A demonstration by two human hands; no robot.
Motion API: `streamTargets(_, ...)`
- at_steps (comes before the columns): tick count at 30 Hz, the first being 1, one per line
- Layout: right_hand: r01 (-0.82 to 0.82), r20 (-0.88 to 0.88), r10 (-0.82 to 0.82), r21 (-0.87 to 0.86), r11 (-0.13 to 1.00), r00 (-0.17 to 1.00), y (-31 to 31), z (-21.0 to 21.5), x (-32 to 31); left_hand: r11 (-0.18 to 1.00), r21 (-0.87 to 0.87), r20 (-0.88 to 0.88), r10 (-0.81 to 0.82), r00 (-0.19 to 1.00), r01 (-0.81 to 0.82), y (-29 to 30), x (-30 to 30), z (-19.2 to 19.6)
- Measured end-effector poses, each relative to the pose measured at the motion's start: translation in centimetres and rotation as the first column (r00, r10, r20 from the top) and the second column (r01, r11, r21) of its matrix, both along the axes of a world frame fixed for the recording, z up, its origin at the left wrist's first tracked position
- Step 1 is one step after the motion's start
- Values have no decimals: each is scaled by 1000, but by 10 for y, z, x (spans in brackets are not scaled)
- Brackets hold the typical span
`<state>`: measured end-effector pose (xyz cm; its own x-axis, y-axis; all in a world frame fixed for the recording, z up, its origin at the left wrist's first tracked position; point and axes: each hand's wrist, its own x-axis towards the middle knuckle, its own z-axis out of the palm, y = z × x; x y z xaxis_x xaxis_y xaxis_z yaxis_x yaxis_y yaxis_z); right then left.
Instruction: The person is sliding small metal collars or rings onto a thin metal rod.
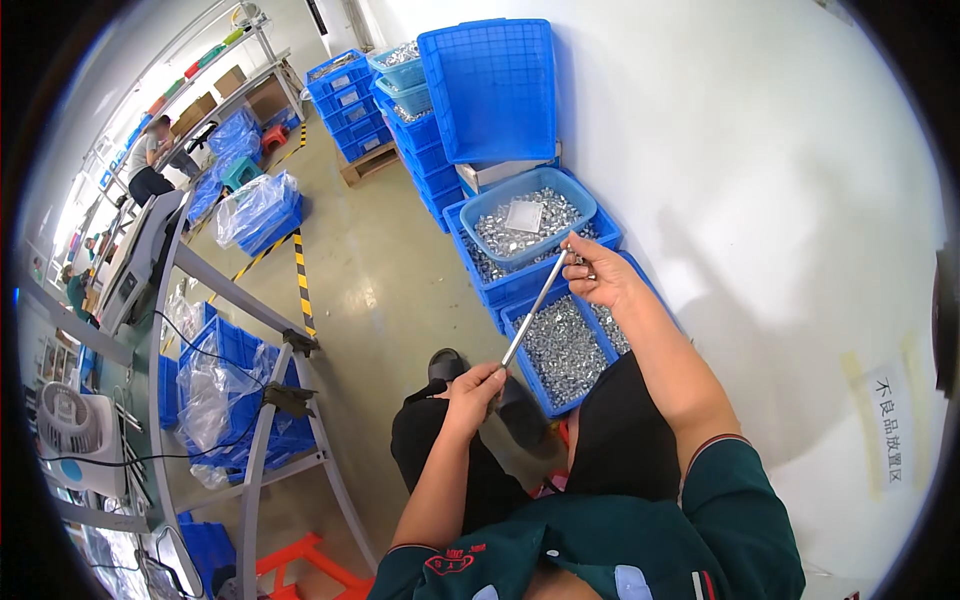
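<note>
A thin, straight metal rod (533,316) slants up and to the right between my two hands. Its lower end is pinched in my left hand (472,398), above my knees. My right hand (597,272) closes on the upper end, and small metal pieces seem to show among its fingers. Just beyond that hand is a light-blue basin (478,200) of small shiny metal parts, with a clear square piece (523,216) lying on them. The basin rests on a blue crate (497,292) of similar parts. Nearer to me, a divided blue crate (541,391) holds many more.
An empty blue crate (488,90) stands on end behind the basin, beside stacked crates (425,165). To my left is a metal-framed bench (262,455) with a white fan (75,430). An orange stool (315,565) sits below. A person (150,160) works far left.
</note>
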<state>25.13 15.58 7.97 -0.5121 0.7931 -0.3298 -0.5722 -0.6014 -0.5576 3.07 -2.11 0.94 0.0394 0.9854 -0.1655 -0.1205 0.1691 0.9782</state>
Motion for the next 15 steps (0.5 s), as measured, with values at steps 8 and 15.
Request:
streamTargets(8,-1,226,-67,289,957,972,-3,5,-6,999,-32,12,28,1000,-27,1,-1,1)
streamTargets(15,-288,498,89,338,896,863,6,13,24,996,-68,-21,-50,999,49,-2,-4,1)
